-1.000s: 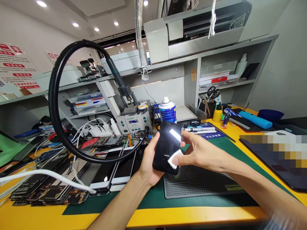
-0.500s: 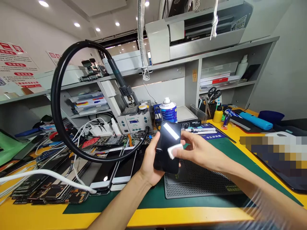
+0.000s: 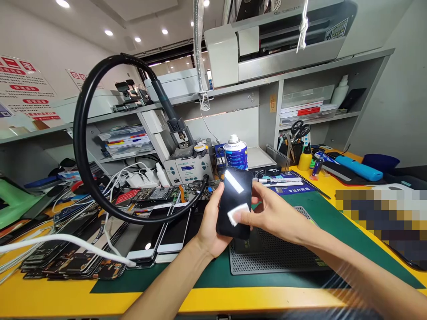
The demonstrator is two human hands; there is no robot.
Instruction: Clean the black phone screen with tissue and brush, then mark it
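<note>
A black phone (image 3: 235,202) is held upright and slightly tilted above the green mat, with a bright strip of light reflected on its upper screen. My left hand (image 3: 211,218) is wrapped round its left side and lower back. My right hand (image 3: 263,211) is closed on a small white pad (image 3: 237,215), its thumb pressing the pad against the lower screen. Some of the right fingers are hidden behind the phone's right edge.
A grey perforated mat (image 3: 280,260) lies under the hands. Left are phones (image 3: 173,231), stacked parts (image 3: 66,262) and a looped black hose (image 3: 80,133). Behind stand a blue spray can (image 3: 235,155) and a soldering station (image 3: 190,169). A yellow bottle (image 3: 304,160) is at the right.
The white pad and my right thumb have moved left and slightly down across the lower screen. My left hand still holds the phone, and the view has shifted slightly.
</note>
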